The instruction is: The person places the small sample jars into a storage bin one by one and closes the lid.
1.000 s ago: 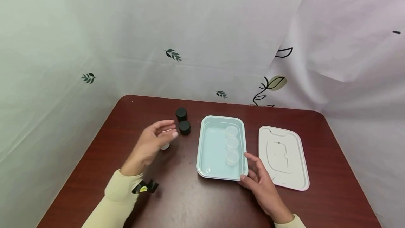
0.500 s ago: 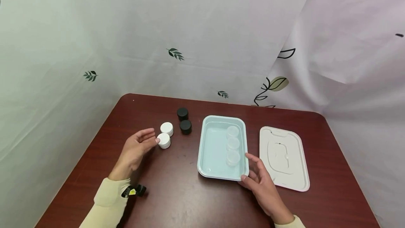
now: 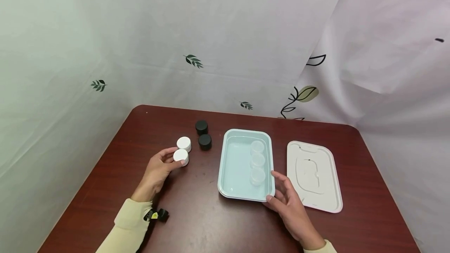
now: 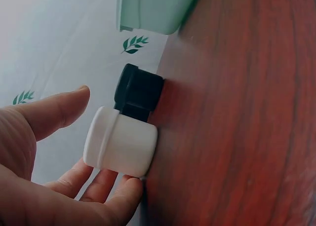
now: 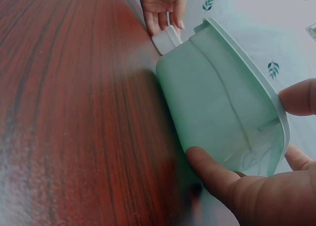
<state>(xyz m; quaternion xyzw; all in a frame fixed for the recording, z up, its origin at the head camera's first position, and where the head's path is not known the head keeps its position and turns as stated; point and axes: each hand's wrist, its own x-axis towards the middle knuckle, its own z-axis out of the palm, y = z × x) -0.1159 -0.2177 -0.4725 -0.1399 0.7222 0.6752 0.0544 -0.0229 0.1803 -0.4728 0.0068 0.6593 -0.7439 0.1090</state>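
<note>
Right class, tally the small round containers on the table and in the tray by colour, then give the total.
White containers: 2
Black containers: 2
Clear containers: 3
Total: 7

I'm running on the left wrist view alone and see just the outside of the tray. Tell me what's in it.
Observer: Three translucent round containers sit in a row inside the tray.
Operator: Now say what lies to the right of it.
Observer: A white lid, lying flat.
Operator: Finally, report whether anything holds the tray.
Observer: Yes, the right grip holds it at its near right corner.
</note>
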